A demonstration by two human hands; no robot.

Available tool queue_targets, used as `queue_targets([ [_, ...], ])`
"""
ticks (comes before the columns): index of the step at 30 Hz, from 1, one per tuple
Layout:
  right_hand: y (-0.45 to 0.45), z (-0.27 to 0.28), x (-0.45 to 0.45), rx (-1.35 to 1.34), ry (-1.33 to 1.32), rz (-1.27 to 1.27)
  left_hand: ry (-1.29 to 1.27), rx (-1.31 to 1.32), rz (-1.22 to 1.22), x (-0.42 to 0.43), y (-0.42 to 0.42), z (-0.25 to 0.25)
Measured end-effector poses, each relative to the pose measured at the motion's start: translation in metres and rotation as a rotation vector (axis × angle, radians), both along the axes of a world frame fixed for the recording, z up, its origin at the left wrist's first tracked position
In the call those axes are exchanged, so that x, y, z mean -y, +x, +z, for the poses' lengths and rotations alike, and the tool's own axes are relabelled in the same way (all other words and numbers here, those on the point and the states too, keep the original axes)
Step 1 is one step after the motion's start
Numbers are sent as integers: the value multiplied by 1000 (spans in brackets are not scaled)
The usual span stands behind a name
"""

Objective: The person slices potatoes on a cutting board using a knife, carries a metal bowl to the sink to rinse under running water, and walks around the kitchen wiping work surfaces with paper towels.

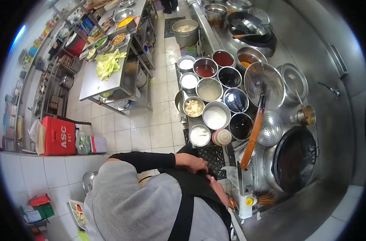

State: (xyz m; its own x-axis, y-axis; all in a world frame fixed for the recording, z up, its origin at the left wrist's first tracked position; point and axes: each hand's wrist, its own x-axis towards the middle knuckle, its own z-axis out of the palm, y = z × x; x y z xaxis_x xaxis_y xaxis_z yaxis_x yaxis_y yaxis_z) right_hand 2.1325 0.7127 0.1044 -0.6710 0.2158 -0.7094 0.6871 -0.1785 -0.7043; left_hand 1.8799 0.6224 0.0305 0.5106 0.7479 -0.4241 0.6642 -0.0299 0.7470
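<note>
Both hands meet low in front of my body, at the front of my black apron [177,174]. My left hand [193,163], below a black sleeve, is closed with its fingers curled at dark cloth; what it pinches is hidden. Close by, my right hand [218,190] reaches up with its fingertips bent against the same dark area, and its grip is mostly covered. Just beyond the hands stand a metal pot of white powder [200,135] and a lidded container [222,137].
Several metal pots of sauces and seasonings, such as a dark one [241,126], fill the counter ahead. A strainer with a wooden handle [253,138] overhangs the edge beside a wok [295,160]. Leafy greens [109,64] lie on a steel table; a red box [59,136] stands left.
</note>
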Motion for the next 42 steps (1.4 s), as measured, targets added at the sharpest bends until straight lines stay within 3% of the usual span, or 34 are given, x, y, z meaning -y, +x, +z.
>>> queue_targets([
  [2,-22,30,-3,-22,-137,98,6,-180,-62,3,-16,53],
  [5,-40,50,-11,30,-39,238,185,-120,53,-3,-26,48],
  [9,-61,48,-3,-239,65,350,202,262,431,-26,-15,53],
  [11,-67,15,-1,-343,216,458,253,329,506,-28,-7,67],
  [14,-63,-93,9,-378,473,633,275,245,551,-17,8,71],
  [15,-62,-121,11,-381,523,691,444,248,602,-11,19,74],
  [19,-29,-203,6,-361,602,939,347,210,619,-7,55,72],
  [22,1,-233,-4,-342,612,1105,385,179,619,4,66,67],
  [25,14,-244,-19,-337,629,1220,163,286,506,4,72,-2],
  [28,6,-254,-31,-374,652,1329,-4,730,858,45,51,45],
  [29,-1,-256,-31,-398,657,1368,72,782,990,59,48,25],
  [30,-8,-257,-32,-423,661,1408,-8,641,1137,68,46,14],
  [32,-32,-223,-22,-420,585,1531,203,341,1148,88,61,-73],
  [35,-78,-58,14,-143,211,1743,-433,494,1104,107,102,-147],
  [38,-60,-4,13,-544,443,1404,-478,3,1119,100,113,-67],
  [40,-82,75,14,-340,449,1468,-292,-93,1242,106,120,-123],
  [41,-95,100,5,-398,392,1412,-154,-224,1358,107,125,-172],
  [42,-102,113,-9,-441,339,1340,-75,-104,1417,110,121,-207],
])
